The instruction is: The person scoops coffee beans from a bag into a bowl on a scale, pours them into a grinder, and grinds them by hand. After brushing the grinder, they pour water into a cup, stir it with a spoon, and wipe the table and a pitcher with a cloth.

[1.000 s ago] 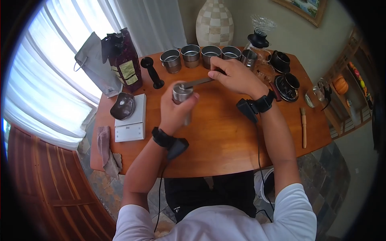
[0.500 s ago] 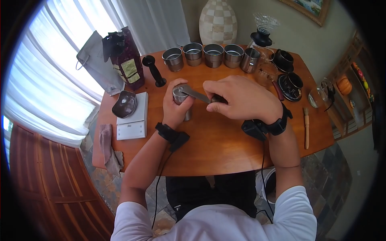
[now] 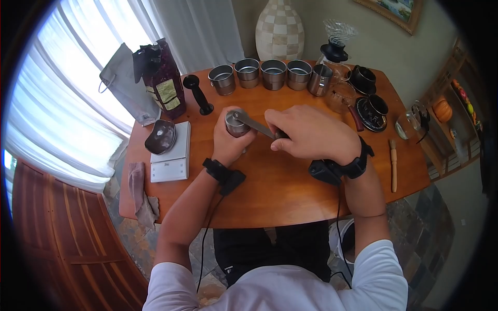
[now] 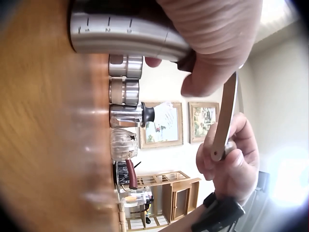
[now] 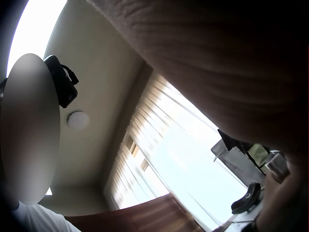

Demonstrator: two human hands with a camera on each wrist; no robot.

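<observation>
A steel hand coffee grinder (image 3: 236, 123) stands upright near the middle of the table. My left hand (image 3: 228, 145) grips its upper body, thumb and fingers wrapped round it. In the left wrist view the grinder's body (image 4: 120, 34) shows a numbered scale, its base close to the tabletop. From the top, a flat crank arm (image 3: 254, 124) runs to the right. My right hand (image 3: 319, 132) holds the dark knob at its end; the left wrist view shows fingers and thumb round the knob (image 4: 230, 146). The right wrist view is mostly filled by dark skin folds.
Left of the grinder, a dark dish (image 3: 161, 137) sits on a white scale (image 3: 170, 168) beside a cloth (image 3: 137, 189). Behind are a coffee bag (image 3: 165, 85), a black-handled tool (image 3: 197, 95) and several steel cups (image 3: 273, 78). A glass carafe (image 3: 342, 96) and brush (image 3: 393, 166) are right.
The right hand has swung the crank from the far side toward the near right, coming closer to the body. The left hand keeps its hold on the grinder.
</observation>
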